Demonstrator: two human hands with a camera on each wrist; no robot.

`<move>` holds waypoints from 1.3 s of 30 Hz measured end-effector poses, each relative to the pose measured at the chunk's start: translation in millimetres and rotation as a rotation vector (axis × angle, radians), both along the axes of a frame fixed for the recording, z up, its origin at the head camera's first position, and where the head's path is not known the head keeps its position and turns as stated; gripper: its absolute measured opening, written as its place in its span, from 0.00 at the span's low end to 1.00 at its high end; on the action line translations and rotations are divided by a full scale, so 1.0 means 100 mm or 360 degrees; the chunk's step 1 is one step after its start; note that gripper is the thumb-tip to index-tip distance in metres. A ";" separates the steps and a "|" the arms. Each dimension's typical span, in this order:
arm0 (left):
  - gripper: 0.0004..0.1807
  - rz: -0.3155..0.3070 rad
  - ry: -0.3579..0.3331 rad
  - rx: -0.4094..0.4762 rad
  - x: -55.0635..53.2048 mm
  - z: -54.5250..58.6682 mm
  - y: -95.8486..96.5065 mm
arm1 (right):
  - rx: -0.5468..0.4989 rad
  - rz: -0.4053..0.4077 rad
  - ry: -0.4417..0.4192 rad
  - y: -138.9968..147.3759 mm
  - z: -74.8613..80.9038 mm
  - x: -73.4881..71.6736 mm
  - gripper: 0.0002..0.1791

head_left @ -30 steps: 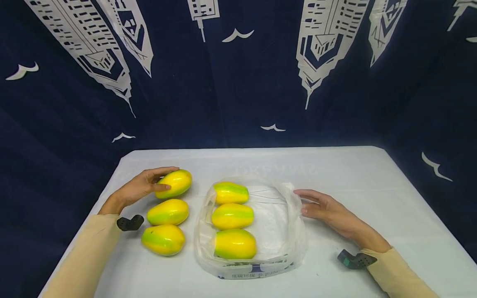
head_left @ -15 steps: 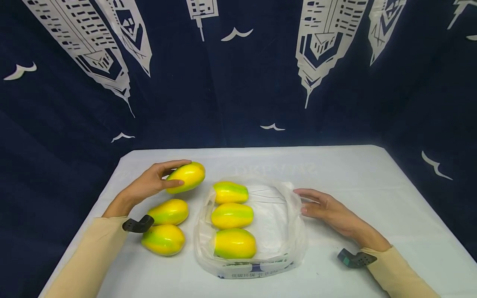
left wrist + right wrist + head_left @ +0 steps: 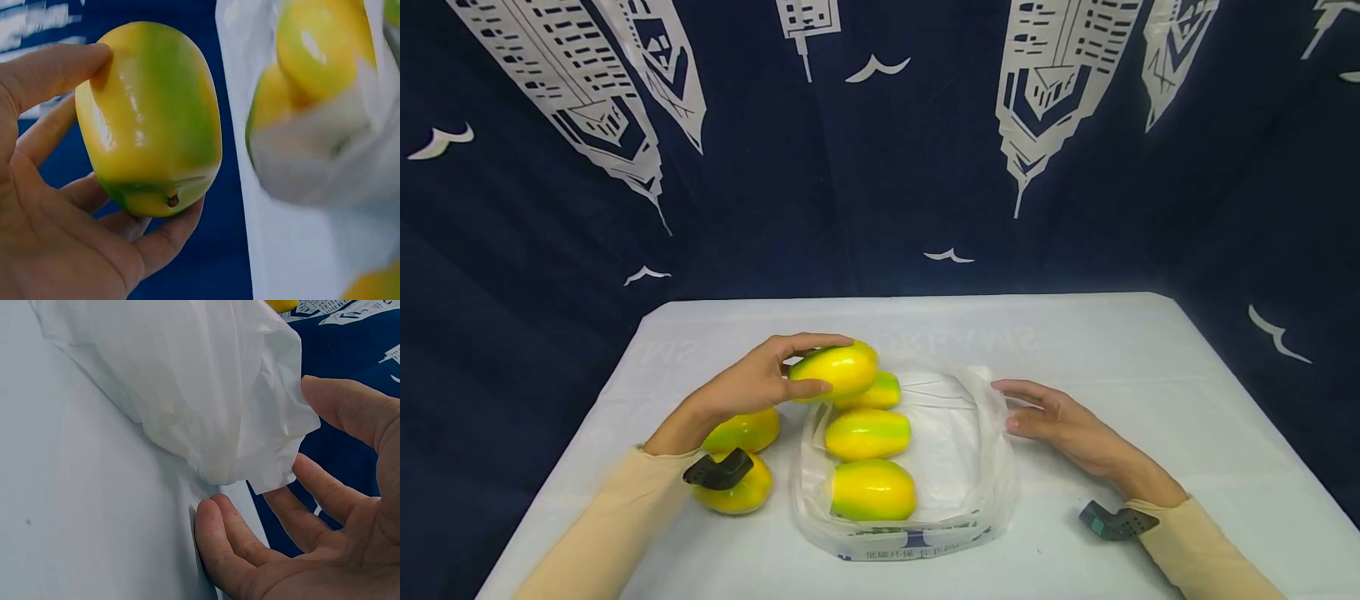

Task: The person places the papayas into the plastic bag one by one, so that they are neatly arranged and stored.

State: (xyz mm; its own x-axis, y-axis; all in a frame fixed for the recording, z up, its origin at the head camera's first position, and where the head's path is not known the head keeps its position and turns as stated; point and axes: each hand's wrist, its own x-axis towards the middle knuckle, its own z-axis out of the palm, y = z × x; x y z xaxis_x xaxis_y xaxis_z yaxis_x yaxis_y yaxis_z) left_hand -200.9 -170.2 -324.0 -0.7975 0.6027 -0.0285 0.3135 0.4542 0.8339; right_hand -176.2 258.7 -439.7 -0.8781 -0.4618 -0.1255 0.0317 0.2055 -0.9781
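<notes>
My left hand (image 3: 752, 383) grips a yellow-green papaya (image 3: 838, 368) between thumb and fingers, over the far left edge of a white plastic bag (image 3: 1000, 467). In the left wrist view the held papaya (image 3: 150, 119) shows its stem end, with the fingers around its side and underneath. Inside the open bag, three papayas lie in a column along the left; the middle one (image 3: 867, 434) and the near one (image 3: 874, 491) show fully, while the far one (image 3: 880, 392) is partly covered. My right hand (image 3: 1060, 425) has relaxed fingers, with fingertips right at the bag's right rim.
Two more papayas lie left of the bag, one (image 3: 752, 429) partly behind my left wrist and another (image 3: 741, 492) nearer. Everything stands on a white-covered table (image 3: 1075, 333). A dark blue printed curtain (image 3: 880, 167) hangs behind it.
My left hand has lifted the far papaya from the left column and carried it right, to over the bag's far left edge. The right hand stays in place.
</notes>
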 end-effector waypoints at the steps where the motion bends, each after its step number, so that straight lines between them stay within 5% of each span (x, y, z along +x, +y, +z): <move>1: 0.30 -0.0028 0.0003 0.0005 0.03 0.00 0.05 | -0.0002 -0.0001 -0.0003 0.00 0.00 0.00 0.33; 9: 0.31 -0.0246 -0.0038 -0.0007 0.26 -0.04 0.54 | 0.0023 -0.0002 -0.0014 -0.01 0.01 0.00 0.33; 12: 0.31 -0.0340 0.0032 -0.0070 0.32 -0.07 0.70 | 0.0061 -0.0014 -0.0003 -0.01 0.01 0.00 0.33; 21: 0.30 -0.0510 0.0187 -0.0244 0.34 -0.21 1.04 | 0.0101 -0.0021 -0.0001 -0.02 0.01 0.00 0.33; 39: 0.30 -0.0591 0.0385 -0.0523 0.39 -0.46 1.32 | 0.0114 -0.0022 0.0026 -0.02 0.02 0.01 0.33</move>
State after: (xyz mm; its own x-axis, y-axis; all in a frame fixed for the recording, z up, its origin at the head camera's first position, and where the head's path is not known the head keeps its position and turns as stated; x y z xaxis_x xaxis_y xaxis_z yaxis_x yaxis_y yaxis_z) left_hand -162.1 -37.7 -369.9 -0.5399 0.8352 -0.1050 0.6674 0.5007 0.5512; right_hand -175.1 257.0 -438.1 -0.8863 -0.4402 -0.1435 0.0193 0.2745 -0.9614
